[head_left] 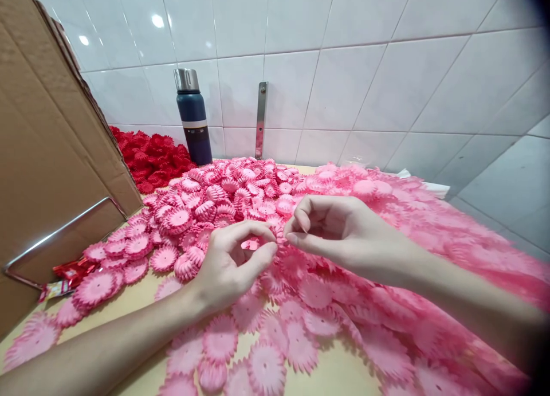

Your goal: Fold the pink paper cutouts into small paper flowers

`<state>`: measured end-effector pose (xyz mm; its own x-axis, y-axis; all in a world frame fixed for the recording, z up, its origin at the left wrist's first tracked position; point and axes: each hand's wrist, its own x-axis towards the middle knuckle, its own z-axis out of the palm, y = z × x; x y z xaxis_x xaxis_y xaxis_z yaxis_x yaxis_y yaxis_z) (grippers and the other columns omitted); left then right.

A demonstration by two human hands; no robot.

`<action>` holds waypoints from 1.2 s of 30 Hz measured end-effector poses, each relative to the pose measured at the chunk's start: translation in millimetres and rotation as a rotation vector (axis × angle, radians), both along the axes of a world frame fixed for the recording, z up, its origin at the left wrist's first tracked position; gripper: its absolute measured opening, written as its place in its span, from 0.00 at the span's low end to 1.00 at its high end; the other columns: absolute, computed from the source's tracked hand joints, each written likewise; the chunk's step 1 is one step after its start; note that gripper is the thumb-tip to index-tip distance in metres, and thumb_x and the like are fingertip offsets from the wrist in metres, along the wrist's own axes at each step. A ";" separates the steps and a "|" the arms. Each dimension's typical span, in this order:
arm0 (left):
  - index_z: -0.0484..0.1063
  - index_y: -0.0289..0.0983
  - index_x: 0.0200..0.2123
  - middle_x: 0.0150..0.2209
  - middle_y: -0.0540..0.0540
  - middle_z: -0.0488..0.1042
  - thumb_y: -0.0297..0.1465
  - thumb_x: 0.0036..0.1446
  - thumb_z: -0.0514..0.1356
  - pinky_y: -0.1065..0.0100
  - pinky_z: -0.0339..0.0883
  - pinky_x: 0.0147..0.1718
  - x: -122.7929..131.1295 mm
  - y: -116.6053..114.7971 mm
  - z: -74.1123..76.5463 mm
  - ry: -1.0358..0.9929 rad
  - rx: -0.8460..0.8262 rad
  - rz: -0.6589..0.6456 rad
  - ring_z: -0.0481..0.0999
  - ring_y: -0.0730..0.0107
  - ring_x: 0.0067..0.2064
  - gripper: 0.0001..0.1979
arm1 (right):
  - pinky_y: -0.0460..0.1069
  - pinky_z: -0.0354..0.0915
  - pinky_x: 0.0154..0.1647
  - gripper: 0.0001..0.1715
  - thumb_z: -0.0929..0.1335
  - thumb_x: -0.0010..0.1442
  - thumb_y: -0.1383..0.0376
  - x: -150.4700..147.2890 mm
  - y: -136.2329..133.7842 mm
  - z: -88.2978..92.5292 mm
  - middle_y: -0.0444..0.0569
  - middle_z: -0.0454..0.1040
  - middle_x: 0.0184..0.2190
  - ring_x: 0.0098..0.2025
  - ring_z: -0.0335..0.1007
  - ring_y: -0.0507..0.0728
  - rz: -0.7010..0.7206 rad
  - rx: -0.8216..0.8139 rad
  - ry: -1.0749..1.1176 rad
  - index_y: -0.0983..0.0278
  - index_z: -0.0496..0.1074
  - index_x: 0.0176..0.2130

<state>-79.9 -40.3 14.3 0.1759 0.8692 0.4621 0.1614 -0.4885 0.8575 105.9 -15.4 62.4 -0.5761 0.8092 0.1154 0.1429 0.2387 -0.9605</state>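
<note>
My left hand [232, 264] is raised over a heap of pink scalloped paper flower discs [176, 218]. Its thumb and fingertips are pinched together. A small pink patch shows through the gap between thumb and forefinger, and I cannot tell whether it is held or lies behind. Opposite it, my right hand [339, 230] also pinches thumb against forefinger, its other fingers curled. The two sets of fingertips almost meet. What sits in either pinch, if anything, is too small or hidden to name. Loose flat pink discs [266, 367] lie below the hands.
A dark blue bottle [193, 126] stands near the tiled wall, beside red paper flowers [152, 158]. Cardboard [51, 132] rises at left, with a metal wire frame [60, 235] and a red wrapper [77, 270] near it. A metal bracket [261, 118] stands against the wall.
</note>
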 end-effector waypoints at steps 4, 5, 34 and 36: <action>0.76 0.33 0.28 0.39 0.40 0.79 0.29 0.55 0.63 0.69 0.73 0.35 0.0 1.1 -1.2 -0.023 -0.016 0.001 0.78 0.63 0.41 0.06 | 0.48 0.65 0.32 0.10 0.68 0.54 0.73 -2.6 -1.5 -3.8 0.44 0.69 0.29 0.33 0.67 0.53 0.021 0.062 -0.023 0.62 0.62 0.28; 0.76 0.33 0.28 0.39 0.40 0.79 0.29 0.55 0.63 0.68 0.74 0.35 -0.2 1.5 -1.8 -0.019 -0.016 0.000 0.78 0.63 0.41 0.06 | 0.49 0.65 0.33 0.10 0.68 0.54 0.73 -2.8 -1.5 -4.4 0.44 0.70 0.29 0.34 0.67 0.54 0.021 0.076 -0.028 0.62 0.62 0.29; 0.78 0.34 0.32 0.40 0.42 0.79 0.24 0.57 0.60 0.73 0.74 0.33 -0.6 2.6 -1.4 0.163 0.244 0.133 0.78 0.68 0.41 0.06 | 0.48 0.69 0.34 0.07 0.68 0.53 0.74 -3.1 -1.4 -2.1 0.46 0.75 0.30 0.33 0.71 0.52 -0.068 0.296 -0.116 0.64 0.70 0.32; 0.78 0.34 0.32 0.40 0.41 0.79 0.24 0.57 0.60 0.73 0.75 0.32 -1.0 2.9 -2.0 0.167 0.252 0.121 0.78 0.68 0.41 0.06 | 0.48 0.69 0.34 0.07 0.68 0.52 0.75 -2.3 -0.4 -2.5 0.46 0.74 0.30 0.33 0.71 0.53 -0.068 0.290 -0.120 0.64 0.69 0.32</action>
